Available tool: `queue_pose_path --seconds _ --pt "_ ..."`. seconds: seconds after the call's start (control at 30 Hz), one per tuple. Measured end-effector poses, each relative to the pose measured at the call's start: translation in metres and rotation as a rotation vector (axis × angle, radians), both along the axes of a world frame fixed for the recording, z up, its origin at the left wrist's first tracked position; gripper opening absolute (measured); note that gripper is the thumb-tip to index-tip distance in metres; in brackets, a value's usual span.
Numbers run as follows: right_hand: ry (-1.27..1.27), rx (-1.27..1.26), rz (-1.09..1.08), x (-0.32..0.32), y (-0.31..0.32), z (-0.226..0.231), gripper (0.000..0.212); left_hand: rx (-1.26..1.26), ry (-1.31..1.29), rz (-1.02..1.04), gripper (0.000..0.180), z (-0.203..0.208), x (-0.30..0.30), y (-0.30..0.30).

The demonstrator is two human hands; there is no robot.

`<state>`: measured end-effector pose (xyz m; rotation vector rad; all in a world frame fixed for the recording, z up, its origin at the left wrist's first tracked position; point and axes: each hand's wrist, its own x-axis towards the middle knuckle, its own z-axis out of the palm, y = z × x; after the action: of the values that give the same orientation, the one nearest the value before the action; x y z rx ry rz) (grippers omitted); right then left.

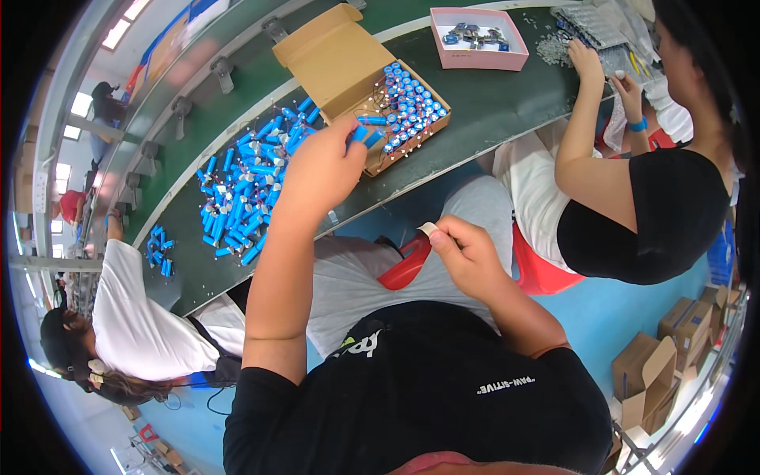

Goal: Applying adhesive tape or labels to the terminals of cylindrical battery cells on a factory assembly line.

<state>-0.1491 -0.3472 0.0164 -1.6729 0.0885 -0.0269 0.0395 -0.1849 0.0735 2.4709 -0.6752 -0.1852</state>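
Note:
My left hand [324,166] is closed on blue cylindrical battery cells [364,136] at the near left part of an open cardboard box [443,115]. Inside that box, several blue cells with wires [412,99] stand packed on end toward the right. Beside my left hand lies a large loose heap of blue battery cells [245,186] with white tips and thin wires. Over my lap, away from the bench, my right hand [469,255] pinches a small pale strip [428,229] between thumb and fingers. What the strip is made of cannot be made out.
A dark green bench [483,103] curves across the front. On it are a pink box [483,59] of small parts and a smaller cell pile [161,252]. Co-workers sit close by: a black sleeve [681,202] at right, a white sleeve [131,293] at left. Cartons [645,364] stand behind right.

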Motion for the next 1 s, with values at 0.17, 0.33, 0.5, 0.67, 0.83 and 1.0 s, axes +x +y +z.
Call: queue_pose_path --seconds 0.17,0.33,0.5,0.67,0.83,1.0 --pt "0.013 0.093 0.018 0.005 0.0 0.002 0.021 -0.231 0.419 0.026 0.02 -0.015 -0.006 0.022" --pt "0.04 0.148 0.049 0.008 0.0 0.01 0.022 -0.456 0.745 0.036 0.019 -0.005 -0.032 0.028" --pt "-0.014 0.238 0.107 0.013 0.006 0.023 0.022 -0.472 0.416 -0.155 0.022 -0.021 -0.07 0.037" --pt "0.02 0.255 0.184 0.021 0.017 0.037 0.022 -0.406 0.293 -0.343 0.02 -0.012 -0.089 0.039" --pt "0.019 0.22 0.215 0.024 0.024 0.039 0.018 -0.491 0.161 -0.471 0.024 -0.016 -0.089 0.042" --pt "0.0 0.104 0.231 0.021 0.026 0.042 0.013 -0.488 0.184 -0.467 0.019 -0.021 -0.092 0.044"
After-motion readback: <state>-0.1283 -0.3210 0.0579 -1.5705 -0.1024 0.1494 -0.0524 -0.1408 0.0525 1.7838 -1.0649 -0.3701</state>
